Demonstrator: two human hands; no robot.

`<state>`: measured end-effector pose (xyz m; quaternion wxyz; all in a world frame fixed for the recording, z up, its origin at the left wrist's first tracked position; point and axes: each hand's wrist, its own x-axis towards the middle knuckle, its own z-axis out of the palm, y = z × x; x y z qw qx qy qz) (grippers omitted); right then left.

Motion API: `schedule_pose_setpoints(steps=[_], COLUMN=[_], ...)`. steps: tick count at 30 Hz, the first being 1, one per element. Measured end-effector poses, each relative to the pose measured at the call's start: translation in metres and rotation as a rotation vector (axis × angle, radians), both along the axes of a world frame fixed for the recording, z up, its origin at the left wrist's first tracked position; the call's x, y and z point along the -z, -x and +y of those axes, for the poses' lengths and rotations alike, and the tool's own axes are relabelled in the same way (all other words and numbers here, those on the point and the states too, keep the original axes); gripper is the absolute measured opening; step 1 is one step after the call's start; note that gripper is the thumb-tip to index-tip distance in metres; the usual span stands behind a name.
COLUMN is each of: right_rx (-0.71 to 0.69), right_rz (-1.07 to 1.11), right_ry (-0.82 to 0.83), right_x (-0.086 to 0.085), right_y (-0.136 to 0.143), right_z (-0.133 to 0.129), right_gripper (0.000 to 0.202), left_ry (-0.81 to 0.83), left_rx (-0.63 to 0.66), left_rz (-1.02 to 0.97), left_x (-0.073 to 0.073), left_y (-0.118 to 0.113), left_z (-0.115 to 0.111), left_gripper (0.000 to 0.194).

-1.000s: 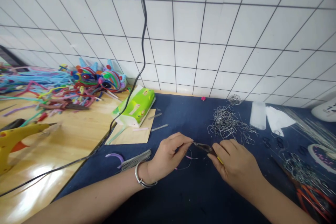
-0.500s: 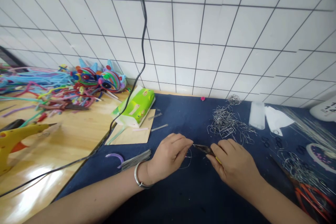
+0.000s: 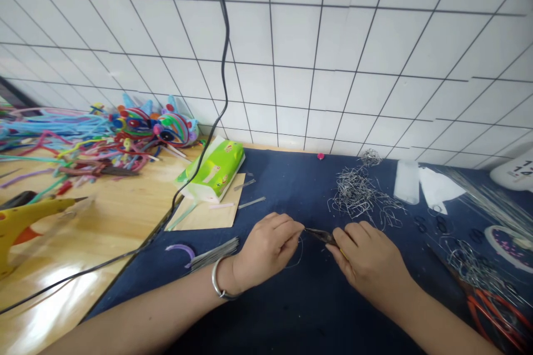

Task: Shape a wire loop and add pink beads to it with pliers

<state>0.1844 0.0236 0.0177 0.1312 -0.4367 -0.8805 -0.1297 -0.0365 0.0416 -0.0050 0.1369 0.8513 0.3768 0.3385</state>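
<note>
My left hand [image 3: 272,244], with a silver bangle at the wrist, pinches a thin wire [image 3: 300,252] whose curved part hangs below the fingertips. In my right hand [image 3: 366,252] are pliers [image 3: 320,234] with dark jaws and yellow handles, mostly covered by the fingers. The jaw tips point left and meet the wire right at my left fingertips. Whether the jaws are fully closed on it is too small to tell. Behind my right hand lies a tangled heap of bent wire pieces [image 3: 353,191]. A bundle of straight wires [image 3: 216,252] rests left of my left hand.
Red-handled pliers [image 3: 495,310] and loose wire coils [image 3: 470,260] lie at the right. A green tissue pack [image 3: 216,169] sits on a cardboard sheet [image 3: 204,219]. A black cable [image 3: 225,66] hangs across the left side. A yellow glue gun [image 3: 29,222] and colourful pipe cleaners [image 3: 62,127] occupy the wooden surface.
Both hands stay almost in place, with the pliers still at the wire by my left fingertips. The hanging wire loop has shifted slightly. The whole view has moved a little.
</note>
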Motion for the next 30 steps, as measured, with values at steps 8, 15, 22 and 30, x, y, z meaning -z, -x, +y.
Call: schedule_pose_setpoints(steps=[8,15,22,30], right_rx=[0.008,0.01,0.012,0.024], right_rz=[-0.001,-0.002,0.015,0.187], right_ry=[0.014,0.041,0.034,0.096], right_x=[0.0016,0.002,0.0036,0.0044], right_y=[-0.0007,-0.0012,-0.0017,-0.0055], right_z=[-0.0002,-0.0009,0.001,0.0051], right_gripper=[0.019,0.02,0.019,0.017], left_ry=[-0.023,-0.012,0.082,0.609], left_rx=[0.029,0.039,0.027,-0.093], left_rz=[-0.019,-0.036,-0.12,-0.477], left_x=[-0.0006,-0.0007,-0.0002,-0.003], left_y=[-0.0004,-0.0002,-0.0002,-0.0017], left_z=[0.001,0.0015,0.0015,0.0057], left_gripper=[0.019,0.019,0.017,0.017])
